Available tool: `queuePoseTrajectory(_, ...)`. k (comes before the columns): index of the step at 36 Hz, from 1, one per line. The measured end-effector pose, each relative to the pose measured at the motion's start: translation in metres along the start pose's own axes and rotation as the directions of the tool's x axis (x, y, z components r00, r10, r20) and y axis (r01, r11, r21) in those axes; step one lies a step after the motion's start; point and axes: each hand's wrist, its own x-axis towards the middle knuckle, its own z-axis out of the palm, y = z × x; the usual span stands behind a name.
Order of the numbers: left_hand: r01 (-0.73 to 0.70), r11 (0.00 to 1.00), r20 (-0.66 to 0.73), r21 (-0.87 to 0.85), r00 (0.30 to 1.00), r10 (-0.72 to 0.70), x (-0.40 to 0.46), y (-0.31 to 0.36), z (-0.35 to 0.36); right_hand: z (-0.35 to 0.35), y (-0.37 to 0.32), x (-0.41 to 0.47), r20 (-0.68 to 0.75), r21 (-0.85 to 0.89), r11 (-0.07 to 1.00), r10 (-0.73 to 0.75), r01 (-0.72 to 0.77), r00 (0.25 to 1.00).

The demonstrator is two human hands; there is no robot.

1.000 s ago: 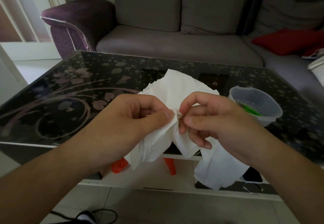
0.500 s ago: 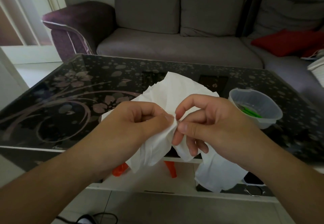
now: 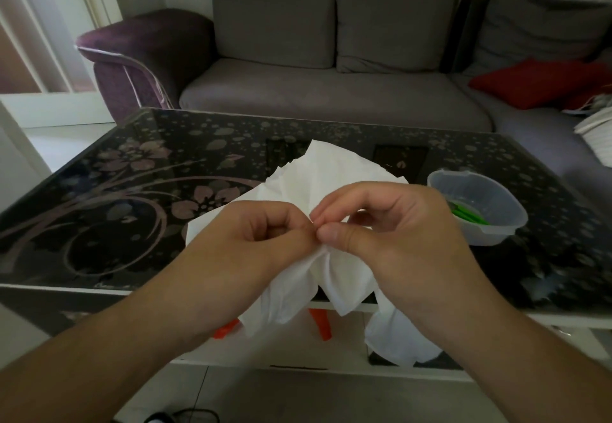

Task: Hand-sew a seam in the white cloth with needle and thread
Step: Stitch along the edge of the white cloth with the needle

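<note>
The white cloth [image 3: 334,177] is bunched between both hands above the near edge of the glass table [image 3: 132,197], its ends hanging down past the edge. My left hand [image 3: 261,243] pinches a fold of the cloth between thumb and curled fingers. My right hand [image 3: 394,227] meets it fingertip to fingertip, thumb and forefinger pinched together at the same fold. The needle and thread are too small to make out between the fingertips.
A clear plastic tub [image 3: 480,207] with green items inside stands on the table to the right. An orange object [image 3: 319,323] sits on the shelf under the table. A grey sofa [image 3: 331,91] with a red cushion [image 3: 536,81] lies behind.
Both hands stay pinched together at the fold. My right forefinger has dropped closer to the thumb, and the camera has tilted slightly.
</note>
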Motion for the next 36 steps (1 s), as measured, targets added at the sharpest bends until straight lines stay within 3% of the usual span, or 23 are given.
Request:
queuePoseTrajectory(6,0.055,0.998,-0.033,0.016,0.998,-0.054,-0.001,0.000,0.002,-0.005,-0.001,0.000,-0.054,0.233,0.970,0.090,-0.075,0.994)
queuePoseTrajectory(12,0.066,0.996,-0.048,0.057,0.997,-0.063,0.001,-0.002,0.001,-0.020,-0.003,0.005,-0.077,0.338,0.939,0.099,-0.067,0.992)
queuePoseTrajectory(16,0.064,0.996,-0.055,0.055,0.997,-0.061,0.001,-0.003,-0.003,-0.030,-0.004,0.011,-0.041,0.543,0.832,0.165,-0.117,0.985)
queuePoseTrajectory(21,0.051,0.997,-0.060,0.058,0.997,-0.048,0.001,-0.005,-0.005,-0.037,-0.002,0.015,0.016,0.599,0.775,0.241,-0.202,0.970)
queuePoseTrajectory(24,0.059,0.996,-0.065,0.063,0.996,-0.055,0.002,-0.006,-0.004,-0.037,-0.001,0.016,0.040,0.436,0.847,0.320,-0.305,0.947)
queuePoseTrajectory(27,0.065,0.995,-0.069,0.074,0.996,-0.060,0.003,-0.007,-0.003,-0.030,0.000,0.019,0.000,0.056,0.897,0.439,-0.439,0.898)
queuePoseTrajectory(31,0.065,0.993,-0.065,0.093,0.996,-0.060,0.004,-0.010,-0.002,-0.019,-0.002,0.011,0.165,-0.330,0.917,0.291,-0.225,0.943)
queuePoseTrajectory(33,0.058,0.994,-0.062,0.093,0.997,-0.052,0.004,-0.010,-0.002,-0.017,0.000,0.007,0.218,-0.399,0.906,0.241,-0.139,0.946)
queuePoseTrajectory(36,0.051,0.994,-0.076,0.101,0.996,-0.043,0.004,-0.010,-0.002,-0.018,0.004,0.007,0.188,-0.480,0.868,0.246,-0.130,0.951)
